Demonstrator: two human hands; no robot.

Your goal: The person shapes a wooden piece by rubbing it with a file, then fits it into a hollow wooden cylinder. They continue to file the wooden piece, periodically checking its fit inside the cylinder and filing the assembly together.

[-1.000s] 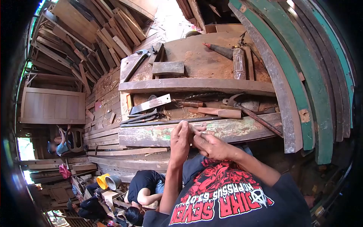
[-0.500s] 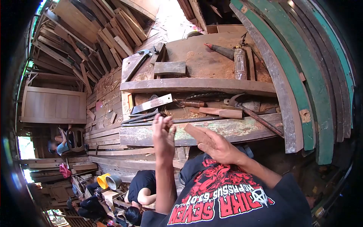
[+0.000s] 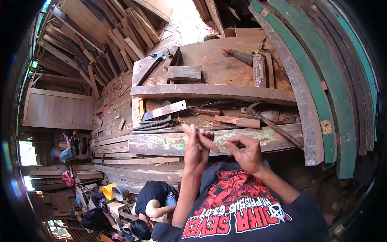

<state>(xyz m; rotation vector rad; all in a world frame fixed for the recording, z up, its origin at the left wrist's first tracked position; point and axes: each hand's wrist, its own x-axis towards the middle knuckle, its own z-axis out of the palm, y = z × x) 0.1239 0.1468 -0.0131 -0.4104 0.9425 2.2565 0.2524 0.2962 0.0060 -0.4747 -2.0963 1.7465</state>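
My left hand [image 3: 196, 152] is wrapped round a small tan piece of wood [image 3: 209, 144], which slants across the fingers and sticks out on both sides. Just right of the wood's lower end is my right hand [image 3: 246, 155], its fingers curled and thumb and forefinger close together. Whether anything small is pinched there, I cannot make out. Both hands are above the near beam [image 3: 161, 144] of the workbench, which has flaking green paint. Behind them, in the bench's trough, lie a try square [image 3: 171, 108], a chisel-like tool with a wooden handle [image 3: 207, 111], and a wood block [image 3: 238, 121].
A claw hammer [image 3: 151, 68] and a wooden block [image 3: 184, 73] lie on the bench top, near a plastic bottle [image 3: 259, 70] and a handsaw-like tool [image 3: 238, 55]. Another hammer [image 3: 278, 129] leans across the trough. Green-painted planks [image 3: 310, 92] stand right. A person [image 3: 155, 199] bends over at lower left.
The wood piece has passed from my right hand to my left. My left hand has moved right and closed round it; the right hand's fingers have curled in.
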